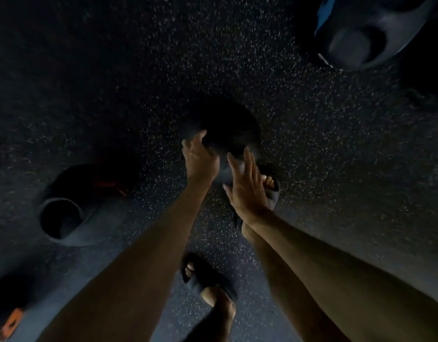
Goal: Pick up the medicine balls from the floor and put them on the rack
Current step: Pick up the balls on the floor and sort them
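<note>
Left hand and right hand bracket the medicine ball.

No word, number or brand can be read anywhere; the view is dark and blurred. The medicine ball far to the left of the left hand bears orange marks, too dim to make out as letters. Nearer the person and further left, an orange patterned patch is just as illegible. The ball well beyond and to the right of the right hand shows a blue patch with no legible print.
</note>
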A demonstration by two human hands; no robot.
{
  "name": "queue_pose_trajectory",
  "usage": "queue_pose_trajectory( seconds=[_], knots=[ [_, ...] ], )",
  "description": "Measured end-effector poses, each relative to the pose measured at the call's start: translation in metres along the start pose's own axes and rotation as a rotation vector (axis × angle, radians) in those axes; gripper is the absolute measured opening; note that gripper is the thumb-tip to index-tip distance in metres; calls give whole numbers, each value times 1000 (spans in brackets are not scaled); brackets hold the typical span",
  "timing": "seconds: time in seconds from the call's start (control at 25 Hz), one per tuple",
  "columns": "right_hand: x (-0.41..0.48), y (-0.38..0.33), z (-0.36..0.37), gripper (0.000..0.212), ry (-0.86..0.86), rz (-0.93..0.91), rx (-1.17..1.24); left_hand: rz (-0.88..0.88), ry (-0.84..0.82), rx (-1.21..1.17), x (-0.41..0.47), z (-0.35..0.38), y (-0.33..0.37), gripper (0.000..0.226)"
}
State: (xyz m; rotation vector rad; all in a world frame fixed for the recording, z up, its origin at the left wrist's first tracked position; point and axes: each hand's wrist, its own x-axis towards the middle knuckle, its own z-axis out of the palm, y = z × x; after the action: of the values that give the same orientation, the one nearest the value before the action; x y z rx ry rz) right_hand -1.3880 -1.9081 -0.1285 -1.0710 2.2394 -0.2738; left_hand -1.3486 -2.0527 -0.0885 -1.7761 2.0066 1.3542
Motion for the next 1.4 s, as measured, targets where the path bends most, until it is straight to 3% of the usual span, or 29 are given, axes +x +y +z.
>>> queue_pose_trajectory(
  seconds=[0.12, 0.24, 0.36, 0.56, 0.68, 0.76, 0.84, 1.08, 1.28, 1.4],
  knots=[
    [48, -8, -22, 102, -30, 102, -41, 138, 6, -37, 39, -13, 32, 46],
    [115, -8, -54, 107, -55, 211, 0, 215, -82, 148, 69, -13, 51, 49],
    [173, 4, -88, 100, -97, 177, 62, 202, -102, 319, 94, -8, 58, 68],
    [250, 10, -128, 76, -44, 229, 213, 208, -105, 349, 120, -10, 76, 91],
    [283, 5, -144, 61, 82, 314, 187, 47, -100, 283, 150, -19, 94, 100],
    [287, 2, -149, 55, 145, 352, 163, -113, -192, 211, 167, -27, 113, 109],
    [278, -3, -149, 54, 176, 367, 125, -162, -251, 226, 184, -32, 138, 111],
    [247, -18, -144, 72, 112, 312, 83, 61, -61, 196, 225, -37, 198, 66],
    [286, -12, -165, 87, 112, 215, -15, 300, -1, -114, 273, -33, 254, 54],
    [327, 12, -194, 91, 139, 227, -95, 390, 19, -55, 285, -15, 279, 37]
  ],
)
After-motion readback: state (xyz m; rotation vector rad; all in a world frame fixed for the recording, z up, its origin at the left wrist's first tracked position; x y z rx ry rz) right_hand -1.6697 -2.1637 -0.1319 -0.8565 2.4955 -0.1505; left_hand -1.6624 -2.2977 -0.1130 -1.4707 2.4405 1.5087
